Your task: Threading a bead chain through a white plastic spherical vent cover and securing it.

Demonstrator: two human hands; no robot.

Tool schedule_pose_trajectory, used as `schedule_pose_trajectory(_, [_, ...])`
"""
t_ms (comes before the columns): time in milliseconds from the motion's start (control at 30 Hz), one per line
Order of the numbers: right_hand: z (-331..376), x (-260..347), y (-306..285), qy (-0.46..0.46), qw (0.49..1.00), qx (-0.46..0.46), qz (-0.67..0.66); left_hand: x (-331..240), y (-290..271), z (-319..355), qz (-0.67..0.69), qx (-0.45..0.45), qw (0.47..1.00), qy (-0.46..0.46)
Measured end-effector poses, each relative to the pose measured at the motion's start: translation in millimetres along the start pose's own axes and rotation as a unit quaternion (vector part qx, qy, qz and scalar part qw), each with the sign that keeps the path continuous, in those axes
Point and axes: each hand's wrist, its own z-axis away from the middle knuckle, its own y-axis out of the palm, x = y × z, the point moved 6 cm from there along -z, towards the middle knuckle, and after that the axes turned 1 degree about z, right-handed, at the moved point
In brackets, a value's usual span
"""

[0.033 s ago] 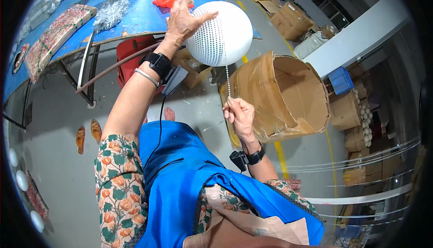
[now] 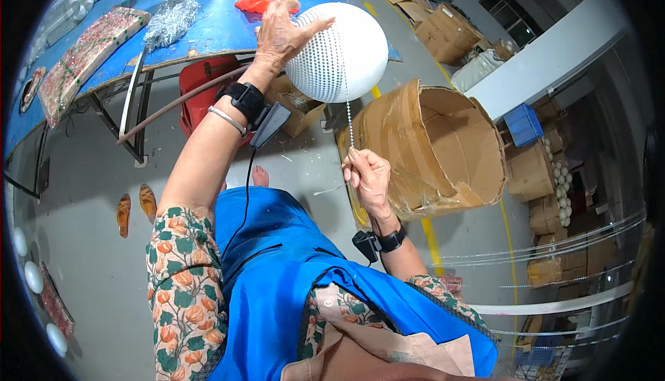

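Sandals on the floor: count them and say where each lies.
2. One sandal and a second sandal lie side by side on the grey floor, left of the left forearm; others may be hidden.

White ball partly behind left hand, red cloth too — boxes' contents too small to tell

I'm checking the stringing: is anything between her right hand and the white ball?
Nothing visible blocks it. The right hand pinches a thin beaded strand running straight up to the white ball, which the left hand holds; the cardboard box sits off to the side.
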Motion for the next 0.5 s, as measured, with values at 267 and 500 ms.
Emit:
schedule_pose_trajectory(267, [-16.0,0.3,-2.1,-0.025,1.0,0.007,-0.011,8.3,8.5,3.5,0.055,0.075,0.994,-0.063])
schedule_pose_trajectory(500, [-25.8,1.4,3.5,-0.016,1.0,0.0,-0.005,17.4,28.2,6.0,-0.002,0.108,0.993,0.047])
